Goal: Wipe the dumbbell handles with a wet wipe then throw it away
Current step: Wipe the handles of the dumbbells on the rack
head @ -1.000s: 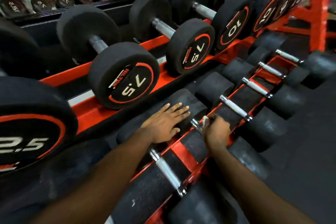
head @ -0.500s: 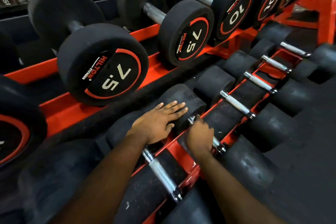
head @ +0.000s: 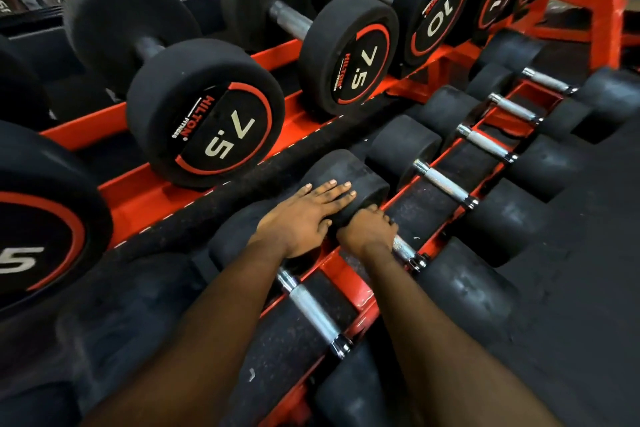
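On the lower tier of the red rack [head: 360,305], a row of black dumbbells is laid side by side, the steel handles bridging the padded channel between the rails. The nearest handle [head: 311,312] is left bare, just beside the left forearm.

Past it, the second handle [head: 403,248] is clasped by the right hand [head: 369,230], whose fingers are curled over the bar close to its far end; only the near end of the bar is seen below the wrist. Whether a wipe is held beneath that hand cannot be told. The left hand [head: 304,218] is laid flat, fingers straight and together, on the rubber head [head: 349,168] of the same dumbbell, with nothing grasped. Both forearms are stretched forward from the lower edge of the view.

Further along the tier, more handles [head: 445,184] are seen uncovered, apart from both hands.

On the upper tier, two dumbbells marked 7.5 [head: 207,114] are rested, with one marked 10 [head: 436,17] beyond them.
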Demonstrator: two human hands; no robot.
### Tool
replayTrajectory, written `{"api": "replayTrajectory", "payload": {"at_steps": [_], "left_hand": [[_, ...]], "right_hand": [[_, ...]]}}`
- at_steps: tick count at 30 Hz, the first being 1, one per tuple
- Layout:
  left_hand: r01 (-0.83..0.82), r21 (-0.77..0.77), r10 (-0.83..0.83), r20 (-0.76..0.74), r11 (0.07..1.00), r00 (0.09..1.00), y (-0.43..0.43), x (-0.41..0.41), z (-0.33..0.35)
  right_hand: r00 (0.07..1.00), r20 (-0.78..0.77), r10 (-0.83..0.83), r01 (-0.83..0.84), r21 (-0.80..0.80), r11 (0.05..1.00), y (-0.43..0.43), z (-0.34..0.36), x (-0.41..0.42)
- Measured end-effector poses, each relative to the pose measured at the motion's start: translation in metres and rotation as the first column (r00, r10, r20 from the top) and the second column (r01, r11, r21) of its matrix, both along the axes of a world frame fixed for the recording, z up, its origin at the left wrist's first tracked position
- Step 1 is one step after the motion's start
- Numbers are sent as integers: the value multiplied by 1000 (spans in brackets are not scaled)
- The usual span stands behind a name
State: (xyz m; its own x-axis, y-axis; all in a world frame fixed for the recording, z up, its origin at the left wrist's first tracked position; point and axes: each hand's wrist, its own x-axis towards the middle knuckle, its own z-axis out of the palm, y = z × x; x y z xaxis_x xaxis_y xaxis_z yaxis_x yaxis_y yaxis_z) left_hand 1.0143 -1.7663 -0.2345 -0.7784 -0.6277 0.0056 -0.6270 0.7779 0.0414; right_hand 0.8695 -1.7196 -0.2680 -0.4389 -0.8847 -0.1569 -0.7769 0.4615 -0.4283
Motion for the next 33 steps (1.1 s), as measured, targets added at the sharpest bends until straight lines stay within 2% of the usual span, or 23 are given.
{"api": "replayTrajectory", "payload": {"at_steps": [3, 7, 13, 15, 18, 19, 21, 23, 26, 33], "left_hand": [[4, 16, -4, -8, 1000, 1000, 2, 0, 0], [18, 25, -17, -29, 1000, 999, 3, 0, 3], [19, 11, -19, -56, 1000, 998, 3, 1, 2], [27, 12, -26, -59, 1000, 998, 3, 2, 1], [26, 29, -25, -51, 999, 998, 3, 1, 0], [27, 26, -26, -54, 999, 998, 2, 1, 1], [30, 29, -29, -52, 999, 998, 2, 1, 0], [25, 31, -23, -50, 999, 998, -1, 1, -1], [20, 29, -18, -54, 999, 998, -1, 2, 2], [3, 18, -2, -66, 1000, 998, 6, 2, 4]], "right_hand": [[997, 77, -24, 29, -60, 998, 19, -16, 12], [997, -63, 44, -49, -79, 996, 35, -33, 21], [997, -70, -31, 29, -41, 999, 17, -18, 21], [997, 12, -70, 70, -8, 998, 2, -13, 4], [988, 154, 26, -48, 140, 989, -17, -8, -32], [989, 131, 71, -95, 187, 978, -22, -6, -37], [992, 120, 42, -62, 169, 984, -16, -6, -29], [1000, -26, 3, -1, 71, 997, 2, -13, -5], [979, -199, 40, -44, -17, 999, 24, -38, 30], [978, -207, 32, -25, 36, 999, 19, -44, 36]]}}
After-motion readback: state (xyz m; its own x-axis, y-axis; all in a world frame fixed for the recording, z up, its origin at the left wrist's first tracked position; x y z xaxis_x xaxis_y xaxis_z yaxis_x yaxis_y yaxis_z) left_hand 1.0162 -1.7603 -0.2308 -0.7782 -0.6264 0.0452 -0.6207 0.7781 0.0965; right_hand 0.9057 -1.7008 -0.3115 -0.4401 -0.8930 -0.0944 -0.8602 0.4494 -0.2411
